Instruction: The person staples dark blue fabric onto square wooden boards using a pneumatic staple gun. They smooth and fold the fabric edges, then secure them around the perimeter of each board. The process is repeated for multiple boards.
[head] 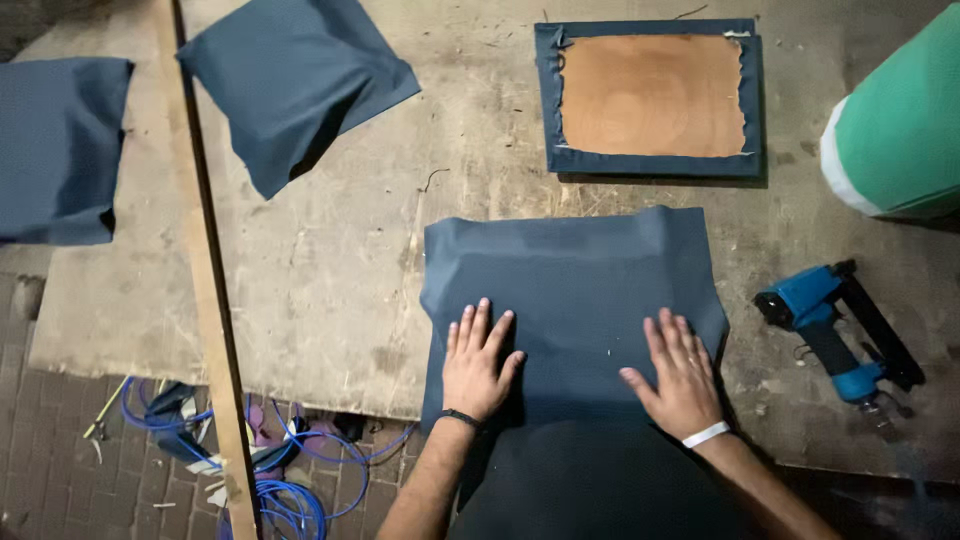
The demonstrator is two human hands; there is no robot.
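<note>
A dark blue sheet of fabric (575, 270) lies spread on the worn wooden workbench (330, 260), hanging over its near edge. My left hand (478, 362) rests flat on the sheet's left part, fingers apart. On the right part my right hand (682, 372) presses down flat, fingers spread too. Neither hand holds anything. A black band is on my left wrist, a white one on my right.
A board wrapped in blue fabric, bare wood showing (652, 96), lies behind the sheet. A blue staple gun (835, 330) sits at the right. Two more blue fabric pieces (290, 85) (58, 145) lie at the left. A wooden slat (205, 270) crosses. Blue hose (290, 495) coils on the floor. A green roll (900, 120) stands at the far right.
</note>
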